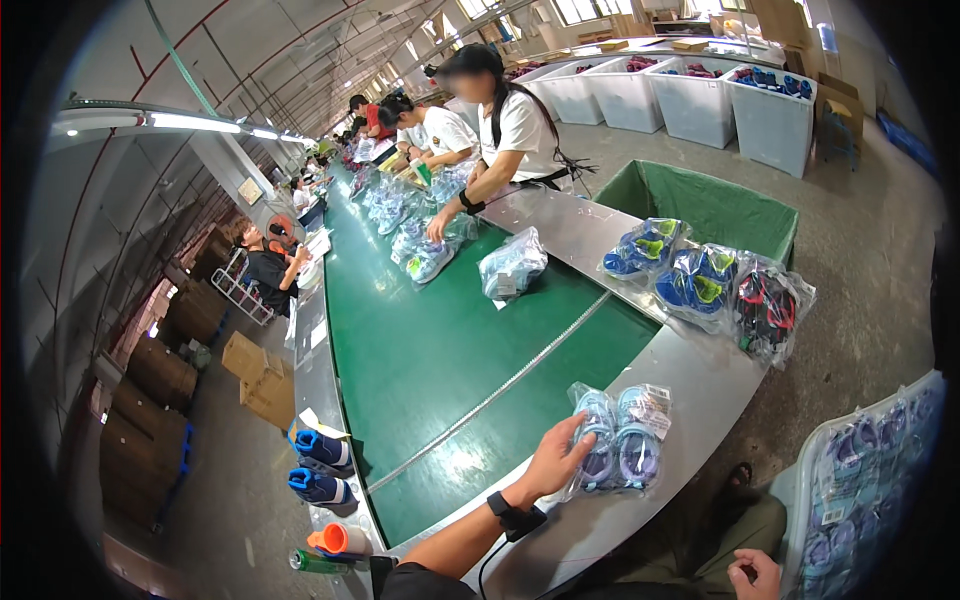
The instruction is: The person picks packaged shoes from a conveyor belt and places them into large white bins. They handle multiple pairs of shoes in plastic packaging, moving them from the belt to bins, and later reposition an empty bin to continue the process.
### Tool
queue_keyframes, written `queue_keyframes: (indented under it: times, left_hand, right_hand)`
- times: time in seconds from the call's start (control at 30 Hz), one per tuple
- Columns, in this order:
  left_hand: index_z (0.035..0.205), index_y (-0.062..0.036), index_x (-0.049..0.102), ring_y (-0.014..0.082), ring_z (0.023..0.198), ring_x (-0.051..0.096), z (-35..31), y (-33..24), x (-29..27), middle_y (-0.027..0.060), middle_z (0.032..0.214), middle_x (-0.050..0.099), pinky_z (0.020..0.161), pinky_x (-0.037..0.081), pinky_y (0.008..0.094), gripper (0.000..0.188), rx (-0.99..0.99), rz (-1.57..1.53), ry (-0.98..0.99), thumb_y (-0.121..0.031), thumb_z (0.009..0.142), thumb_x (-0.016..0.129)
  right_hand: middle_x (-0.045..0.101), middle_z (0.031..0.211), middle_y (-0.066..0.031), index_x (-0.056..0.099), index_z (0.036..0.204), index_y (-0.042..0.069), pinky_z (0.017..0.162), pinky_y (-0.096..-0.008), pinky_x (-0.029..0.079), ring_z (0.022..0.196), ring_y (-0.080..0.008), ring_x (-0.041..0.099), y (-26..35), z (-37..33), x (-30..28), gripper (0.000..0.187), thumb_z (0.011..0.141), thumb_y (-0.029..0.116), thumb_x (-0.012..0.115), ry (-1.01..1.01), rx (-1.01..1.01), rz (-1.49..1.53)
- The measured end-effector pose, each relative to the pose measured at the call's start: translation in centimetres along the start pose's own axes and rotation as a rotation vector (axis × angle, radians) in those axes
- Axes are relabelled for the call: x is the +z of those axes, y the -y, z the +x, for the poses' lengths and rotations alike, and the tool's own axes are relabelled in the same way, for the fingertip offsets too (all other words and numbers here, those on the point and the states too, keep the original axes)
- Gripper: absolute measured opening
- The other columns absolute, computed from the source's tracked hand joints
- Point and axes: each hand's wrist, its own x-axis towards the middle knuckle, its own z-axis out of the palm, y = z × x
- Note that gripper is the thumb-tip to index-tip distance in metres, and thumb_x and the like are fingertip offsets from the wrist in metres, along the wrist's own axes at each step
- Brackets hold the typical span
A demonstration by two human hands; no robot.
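On the metal ledge in front of me lies a clear bag with a pair of light blue and purple children's shoes [638,455]. My left hand [556,460], with a black band on its wrist, grips the left side of this bag. Low at the right, over my lap, my right hand [757,577] is loosely curled, with a gap between thumb and fingers and nothing visible in it. Beside it stands a pale plastic bin [803,480] filled with more bagged shoes [865,450].
A green conveyor belt [450,370] runs away from me, carrying bagged shoes [512,265]. Blue and black bagged shoes [700,285] line the right ledge by a green bin [720,205]. Blue boots [322,467] and an orange cup [345,540] stand at left. A co-worker [520,140] reaches over the belt.
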Motion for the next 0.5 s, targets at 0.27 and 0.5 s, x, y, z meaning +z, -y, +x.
queue_keyframes:
  times: [0.27,0.5]
  left_hand:
    - [0.159,-0.0109,0.041,0.0469,0.143,0.042,-0.5,-2.3,2.4,0.0323,0.155,0.042,0.119,0.034,0.0493,0.075,0.136,0.149,0.133,-0.042,0.096,0.068]
    - [0.155,-0.0109,0.047,0.0474,0.136,0.048,-0.9,-4.0,4.5,0.0291,0.155,0.044,0.115,0.039,0.0494,0.065,0.225,0.030,0.201,-0.030,0.096,0.069]
  right_hand:
    - [0.072,0.104,-0.0125,0.067,0.127,0.001,0.087,-0.0326,0.053,0.095,-0.0182,0.067,-2.4,0.9,0.3,0.032,0.100,0.018,0.067,0.001,-0.039,0.047]
    - [0.067,0.114,-0.0137,0.055,0.136,-0.003,0.081,-0.0275,0.054,0.096,-0.0142,0.066,-3.9,5.8,2.7,0.049,0.093,0.013,0.069,-0.040,-0.127,0.285]
